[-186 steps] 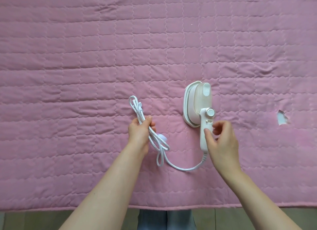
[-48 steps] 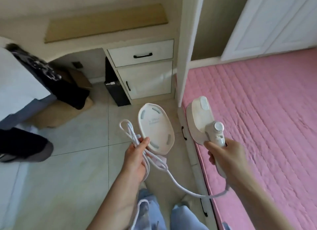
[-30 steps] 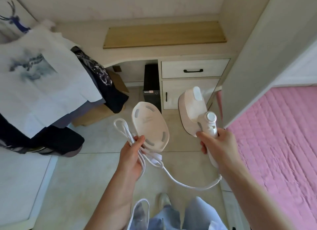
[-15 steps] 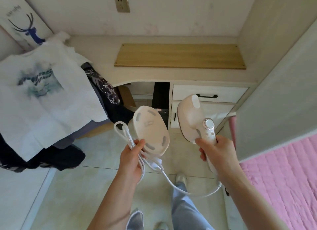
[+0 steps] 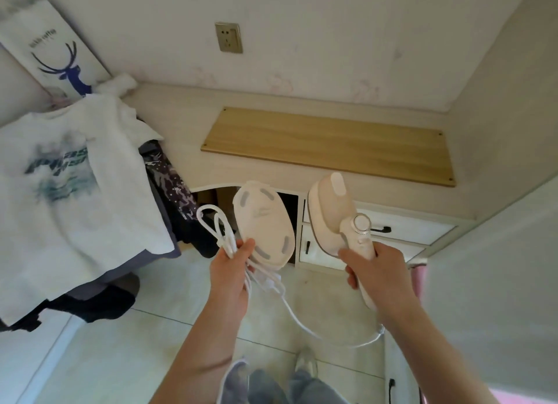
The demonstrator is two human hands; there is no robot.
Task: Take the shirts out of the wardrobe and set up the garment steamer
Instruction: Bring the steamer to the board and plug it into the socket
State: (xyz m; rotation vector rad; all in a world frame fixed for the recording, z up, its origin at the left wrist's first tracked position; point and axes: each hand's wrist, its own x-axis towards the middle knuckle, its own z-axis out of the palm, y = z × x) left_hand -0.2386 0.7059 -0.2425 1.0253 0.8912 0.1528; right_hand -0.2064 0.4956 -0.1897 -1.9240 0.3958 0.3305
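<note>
My right hand grips the handle of the cream handheld garment steamer, head pointing up and away. My left hand holds the coiled white power cord together with an oval cream steamer plate. The cord loops down between my hands to the steamer's handle base. At the left, a white printed T-shirt hangs in front of dark shirts.
A pale desk with a wooden board stands ahead, its drawers below the steamer. A wall socket sits above the desk. A tall panel rises at the right, a sliver of pink bed beside it. Tiled floor lies below.
I have turned from the pink bed toward the desk and moved closer. The wall socket has come further into view. Both hands keep the same hold on steamer, cord and plate.
</note>
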